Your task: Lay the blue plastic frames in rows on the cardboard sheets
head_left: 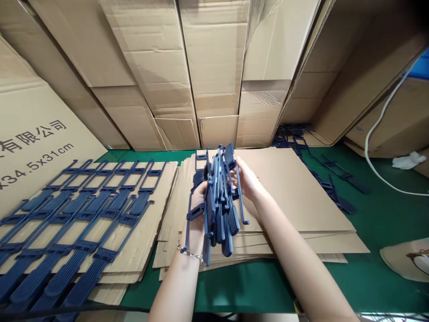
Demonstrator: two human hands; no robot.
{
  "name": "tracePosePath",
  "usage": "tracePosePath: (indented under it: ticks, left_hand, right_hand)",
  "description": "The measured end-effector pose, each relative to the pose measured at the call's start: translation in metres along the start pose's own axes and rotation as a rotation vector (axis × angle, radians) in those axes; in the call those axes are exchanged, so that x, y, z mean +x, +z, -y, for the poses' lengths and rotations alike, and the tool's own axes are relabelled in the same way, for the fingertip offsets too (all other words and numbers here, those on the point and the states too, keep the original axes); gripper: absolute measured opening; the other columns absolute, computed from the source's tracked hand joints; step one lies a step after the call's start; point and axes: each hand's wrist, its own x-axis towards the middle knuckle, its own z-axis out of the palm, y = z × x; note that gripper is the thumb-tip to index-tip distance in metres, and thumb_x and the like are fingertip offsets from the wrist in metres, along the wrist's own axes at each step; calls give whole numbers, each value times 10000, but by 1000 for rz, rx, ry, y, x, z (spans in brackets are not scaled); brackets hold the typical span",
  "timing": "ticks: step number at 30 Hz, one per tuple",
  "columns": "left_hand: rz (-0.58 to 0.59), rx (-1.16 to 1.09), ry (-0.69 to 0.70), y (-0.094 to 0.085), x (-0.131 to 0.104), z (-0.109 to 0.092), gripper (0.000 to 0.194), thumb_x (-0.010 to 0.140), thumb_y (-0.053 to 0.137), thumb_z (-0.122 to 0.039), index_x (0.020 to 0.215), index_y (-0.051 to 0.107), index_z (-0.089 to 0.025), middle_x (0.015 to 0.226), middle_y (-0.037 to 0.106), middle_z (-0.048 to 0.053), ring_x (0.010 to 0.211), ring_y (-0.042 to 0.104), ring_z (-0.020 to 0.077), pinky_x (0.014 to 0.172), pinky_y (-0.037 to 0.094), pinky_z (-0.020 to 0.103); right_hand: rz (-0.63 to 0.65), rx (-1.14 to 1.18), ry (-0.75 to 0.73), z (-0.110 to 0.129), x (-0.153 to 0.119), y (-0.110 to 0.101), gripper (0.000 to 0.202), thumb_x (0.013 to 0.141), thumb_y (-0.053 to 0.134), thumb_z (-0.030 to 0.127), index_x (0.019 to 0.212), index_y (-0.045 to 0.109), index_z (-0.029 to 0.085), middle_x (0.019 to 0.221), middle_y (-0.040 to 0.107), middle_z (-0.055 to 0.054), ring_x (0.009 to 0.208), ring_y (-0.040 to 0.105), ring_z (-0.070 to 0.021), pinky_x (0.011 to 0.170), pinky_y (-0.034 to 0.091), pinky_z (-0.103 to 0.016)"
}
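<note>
A bunch of dark blue plastic frame-like parts (221, 201) is held upright between both hands, above a stack of flat cardboard sheets (288, 192). My left hand (198, 203) grips the bunch from its left side, fingers partly hidden behind the parts; a chain bracelet is on that wrist. On the right side of the bunch, my right hand (246, 179) closes its fingers around the edge parts. Similar blue parts (90, 201) lie in overlapping rows on another cardboard stack (134, 268) at the left.
More blue parts (342, 172) lie loose on the green table (378, 214) at the right. Large cardboard boxes (214, 67) stand along the back. A printed carton panel (36, 129) leans at left. A white cable (378, 120) and a round container (405, 259) are at right.
</note>
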Motion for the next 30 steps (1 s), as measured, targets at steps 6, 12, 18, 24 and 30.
tracePosePath:
  ticks: [6,12,18,24,30]
  left_hand:
    - [51,-15,-98,9,-7,2,123,743,507,-174,643,555,-121,511,557,9,416,540,114,406,459,200]
    - [105,-45,-57,1,3,8,162,720,492,-210,780,593,-98,569,595,48,497,597,165,454,497,243]
    - [128,-87,-61,8,-5,4,261,690,516,-263,857,619,-91,904,658,168,795,647,275,536,532,311]
    - [50,-66,124,8,-15,-21,246,725,495,-266,818,628,-81,927,658,155,572,619,180,444,492,260]
    - [-111,-1,460,-9,-2,-36,179,744,529,-198,584,572,-129,526,575,-7,426,537,87,419,445,163]
  right_hand:
    - [-45,244,33,8,-9,-8,157,765,454,321,846,474,188,650,541,10,421,460,-107,335,350,-203]
    - [-525,380,62,20,-15,-24,132,768,348,145,778,479,141,658,575,-5,569,591,-130,559,504,-267]
    - [-602,302,-181,43,-28,-61,266,867,317,400,922,490,205,632,526,32,555,574,-109,578,506,-264]
    - [-686,-26,-831,50,-52,-74,247,850,385,395,968,531,233,834,538,11,740,577,-85,706,494,-240]
    - [-296,-454,-761,42,-76,-40,199,807,576,331,985,630,261,951,610,-26,891,589,-174,884,436,-428]
